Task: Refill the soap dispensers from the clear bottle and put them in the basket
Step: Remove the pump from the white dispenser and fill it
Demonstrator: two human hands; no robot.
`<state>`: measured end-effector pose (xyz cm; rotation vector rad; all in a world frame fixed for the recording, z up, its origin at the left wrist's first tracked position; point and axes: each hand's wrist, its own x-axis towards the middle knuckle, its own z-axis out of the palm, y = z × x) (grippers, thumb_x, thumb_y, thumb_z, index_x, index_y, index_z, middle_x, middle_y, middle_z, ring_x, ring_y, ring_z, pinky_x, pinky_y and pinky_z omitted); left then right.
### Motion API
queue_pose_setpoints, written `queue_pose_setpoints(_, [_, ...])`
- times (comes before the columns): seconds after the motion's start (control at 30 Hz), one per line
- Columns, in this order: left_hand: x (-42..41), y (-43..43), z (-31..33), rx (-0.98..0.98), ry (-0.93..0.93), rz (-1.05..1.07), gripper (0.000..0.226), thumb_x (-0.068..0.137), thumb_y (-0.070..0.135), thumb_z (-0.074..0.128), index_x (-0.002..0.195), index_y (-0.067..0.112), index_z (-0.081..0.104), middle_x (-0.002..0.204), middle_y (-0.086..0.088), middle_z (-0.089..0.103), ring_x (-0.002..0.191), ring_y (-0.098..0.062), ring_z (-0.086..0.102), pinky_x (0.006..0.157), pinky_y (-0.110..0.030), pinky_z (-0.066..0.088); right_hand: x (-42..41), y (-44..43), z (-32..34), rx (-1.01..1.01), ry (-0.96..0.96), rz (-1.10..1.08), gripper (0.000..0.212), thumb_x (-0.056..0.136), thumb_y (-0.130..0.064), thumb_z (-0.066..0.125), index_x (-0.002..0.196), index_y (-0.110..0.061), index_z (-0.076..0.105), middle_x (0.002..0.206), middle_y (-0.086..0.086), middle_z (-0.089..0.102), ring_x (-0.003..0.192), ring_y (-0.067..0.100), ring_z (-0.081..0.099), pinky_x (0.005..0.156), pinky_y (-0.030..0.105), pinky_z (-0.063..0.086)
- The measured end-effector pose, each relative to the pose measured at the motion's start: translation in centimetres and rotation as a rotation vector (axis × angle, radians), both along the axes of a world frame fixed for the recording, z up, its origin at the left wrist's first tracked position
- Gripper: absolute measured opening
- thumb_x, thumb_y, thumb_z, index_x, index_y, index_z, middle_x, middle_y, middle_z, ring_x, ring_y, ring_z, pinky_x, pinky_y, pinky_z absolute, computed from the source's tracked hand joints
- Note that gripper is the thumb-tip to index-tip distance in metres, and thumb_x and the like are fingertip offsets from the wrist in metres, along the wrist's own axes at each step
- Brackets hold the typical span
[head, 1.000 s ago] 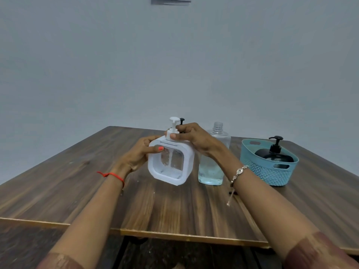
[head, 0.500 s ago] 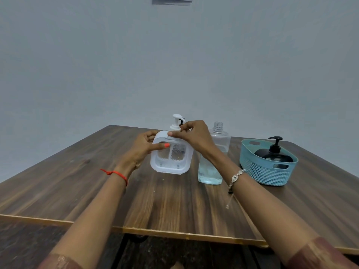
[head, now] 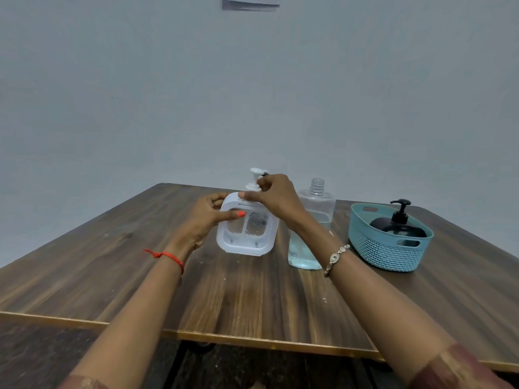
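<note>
A white square soap dispenser (head: 247, 240) with a clear window is tilted toward me, its base lifted a little off the table. My left hand (head: 206, 217) grips its left side, thumb on the front. My right hand (head: 273, 196) pinches the collar of its white pump (head: 255, 178) at the top. Just right of it stands the clear bottle (head: 309, 234), uncapped and partly filled with pale liquid, half hidden by my right wrist. The teal basket (head: 384, 254) at the right holds a black pump dispenser (head: 398, 220).
The wooden table (head: 252, 299) runs to a pale front edge close to me. A small black pump tip (head: 264, 173) shows behind my right fingers. A plain grey wall stands behind the table.
Both hands have lifted the white dispenser slightly and tipped it toward me. My right fingers have shifted around the pump collar, and the pump head has turned.
</note>
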<state>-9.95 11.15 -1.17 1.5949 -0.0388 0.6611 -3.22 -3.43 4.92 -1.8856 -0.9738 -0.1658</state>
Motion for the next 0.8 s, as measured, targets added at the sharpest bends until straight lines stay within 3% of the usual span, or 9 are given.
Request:
queue_pose_setpoints(0.17, [-0.4, 0.4, -0.1, -0.028, -0.002, -0.009, 0.05, 0.051, 0.016, 0.081, 0.098, 0.016, 0.066, 0.081, 0.006, 0.074, 0.075, -0.011, 0.069, 0.064, -0.022, 0.055, 0.7, -0.6, 0.8, 0.027, 0.288, 0.133, 0.045, 0.074, -0.005, 0.072, 0.117, -0.007, 0.06, 0.107, 0.006, 0.064, 0.108, 0.021, 0.058, 0.096, 0.033, 0.044])
queue_pose_setpoints(0.27, [-0.4, 0.3, -0.2, -0.027, -0.014, -0.005, 0.047, 0.052, 0.015, 0.081, 0.097, 0.016, 0.066, 0.081, 0.006, 0.074, 0.075, -0.011, 0.069, 0.063, -0.022, 0.055, 0.3, -0.3, 0.5, -0.028, 0.186, 0.109, 0.048, 0.075, -0.019, 0.075, 0.118, -0.006, 0.058, 0.105, 0.005, 0.062, 0.101, 0.02, 0.06, 0.085, 0.029, 0.046])
queue_pose_setpoints(0.33, [-0.4, 0.2, -0.2, -0.023, -0.014, -0.006, 0.049, 0.05, 0.016, 0.083, 0.095, 0.018, 0.066, 0.08, 0.006, 0.074, 0.074, -0.01, 0.069, 0.063, -0.021, 0.055, 0.0, 0.1, 0.0, -0.069, 0.045, 0.028, 0.044, 0.071, -0.034, 0.078, 0.102, -0.005, 0.064, 0.092, 0.005, 0.062, 0.083, 0.018, 0.06, 0.074, 0.029, 0.046])
queue_pose_setpoints(0.43, [-0.3, 0.1, -0.4, -0.026, -0.002, -0.002, 0.053, 0.047, 0.013, 0.088, 0.095, 0.016, 0.066, 0.08, 0.005, 0.074, 0.078, -0.016, 0.069, 0.065, -0.023, 0.056, 0.2, 0.0, -0.1, -0.059, 0.027, 0.02, 0.039, 0.072, -0.029, 0.078, 0.082, 0.006, 0.066, 0.08, 0.021, 0.062, 0.068, 0.018, 0.052, 0.064, 0.03, 0.039])
queue_pose_setpoints(0.5, [-0.2, 0.0, -0.5, -0.025, -0.005, -0.007, 0.048, 0.051, 0.012, 0.084, 0.095, 0.015, 0.066, 0.08, 0.004, 0.074, 0.077, -0.014, 0.069, 0.065, -0.023, 0.056, 0.5, -0.4, 0.4, -0.057, 0.087, 0.064, 0.034, 0.074, -0.019, 0.076, 0.091, 0.009, 0.066, 0.095, 0.027, 0.065, 0.077, 0.025, 0.057, 0.071, 0.035, 0.044])
queue_pose_setpoints(0.63, [-0.4, -0.1, -0.4, -0.022, 0.003, -0.03, 0.045, 0.057, 0.007, 0.082, 0.098, 0.014, 0.065, 0.079, 0.006, 0.074, 0.075, -0.013, 0.068, 0.064, -0.022, 0.056, 0.9, -1.0, 1.0, -0.088, 0.151, 0.158, 0.033, 0.076, -0.003, 0.069, 0.109, 0.0, 0.065, 0.106, 0.009, 0.066, 0.101, 0.023, 0.061, 0.097, 0.04, 0.046])
queue_pose_setpoints(0.8, [-0.7, 0.3, -0.5, -0.053, 0.045, -0.115, 0.072, 0.034, 0.035, 0.091, 0.098, 0.013, 0.066, 0.08, 0.002, 0.074, 0.072, -0.012, 0.069, 0.062, -0.023, 0.056, 1.6, -2.2, 2.0, 0.048, 0.273, 0.339, 0.032, 0.081, 0.012, 0.057, 0.113, 0.006, 0.061, 0.11, 0.009, 0.064, 0.099, 0.019, 0.061, 0.091, 0.028, 0.049])
